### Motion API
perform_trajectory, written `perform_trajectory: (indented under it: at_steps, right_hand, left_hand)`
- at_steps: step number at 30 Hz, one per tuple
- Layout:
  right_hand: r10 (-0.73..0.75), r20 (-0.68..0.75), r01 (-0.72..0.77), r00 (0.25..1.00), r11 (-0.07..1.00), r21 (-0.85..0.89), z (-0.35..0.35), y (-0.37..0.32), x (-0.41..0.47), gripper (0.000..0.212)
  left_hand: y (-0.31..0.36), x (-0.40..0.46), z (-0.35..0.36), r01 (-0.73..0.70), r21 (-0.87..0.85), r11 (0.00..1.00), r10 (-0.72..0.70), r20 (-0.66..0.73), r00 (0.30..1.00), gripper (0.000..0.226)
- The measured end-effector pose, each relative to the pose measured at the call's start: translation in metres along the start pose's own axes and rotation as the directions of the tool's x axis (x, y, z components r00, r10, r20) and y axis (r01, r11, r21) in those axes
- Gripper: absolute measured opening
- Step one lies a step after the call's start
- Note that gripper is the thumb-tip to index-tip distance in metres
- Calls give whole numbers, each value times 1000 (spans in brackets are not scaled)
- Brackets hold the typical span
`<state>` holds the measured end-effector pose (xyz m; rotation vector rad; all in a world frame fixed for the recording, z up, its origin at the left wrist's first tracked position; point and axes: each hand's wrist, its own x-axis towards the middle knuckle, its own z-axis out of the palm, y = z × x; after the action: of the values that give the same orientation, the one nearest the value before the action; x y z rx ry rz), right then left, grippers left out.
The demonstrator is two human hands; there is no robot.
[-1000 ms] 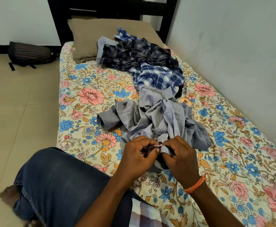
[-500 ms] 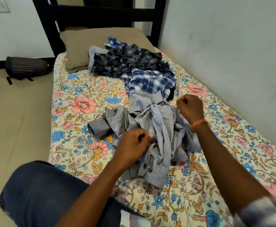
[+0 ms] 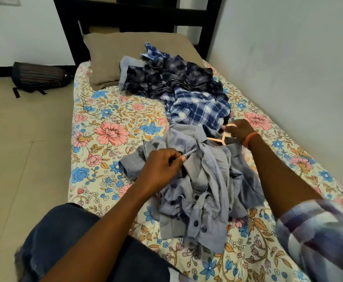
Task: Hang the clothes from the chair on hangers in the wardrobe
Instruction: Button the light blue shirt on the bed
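Pinching one grey shirt (image 3: 205,180), left hand (image 3: 162,165) lies near its collar; right hand (image 3: 239,131) grips one peach hanger (image 3: 220,139) beyond it.

bare forearms; an orange wristband (image 3: 251,137) on the right wrist, a plaid sleeve (image 3: 321,231) at lower right, dark blue denim jeans (image 3: 65,237) at lower left.

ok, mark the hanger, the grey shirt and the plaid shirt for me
hanger (image 3: 220,141): head view, on the pale arm just below the right hand.
grey shirt (image 3: 209,188): head view, on the crumpled middle of the body.
plaid shirt (image 3: 197,110): head view, on the blue-and-white checked front.
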<state>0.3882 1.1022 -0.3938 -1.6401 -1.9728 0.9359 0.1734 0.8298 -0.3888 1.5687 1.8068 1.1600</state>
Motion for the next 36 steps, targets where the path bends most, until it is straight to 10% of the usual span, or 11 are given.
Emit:
perform_trajectory:
  at_steps: [10, 14, 23, 36]
  right_hand:
    - [-493, -365, 480, 790, 867, -135, 40, -204, -94, 14]
    - [-531, -471, 506, 704, 841, -191, 55, -275, -121, 17]
    - [-306, -613, 483, 728, 864, 142, -32, -472, -214, 5]
    - [-147, -627, 477, 765, 784, 398, -195, -665, -301, 15]
  left_hand:
    - [-74, 27, -157, -203, -49, 978, 195, -140, 971, 21]
    - [-64, 33, -205, -102, -206, 973, 60, -201, 978, 17]
    - [150, 65, -311, 121, -31, 992, -120, 49, 992, 76]
    - [395, 137, -486, -388, 329, 861, 374, 107, 921, 11]
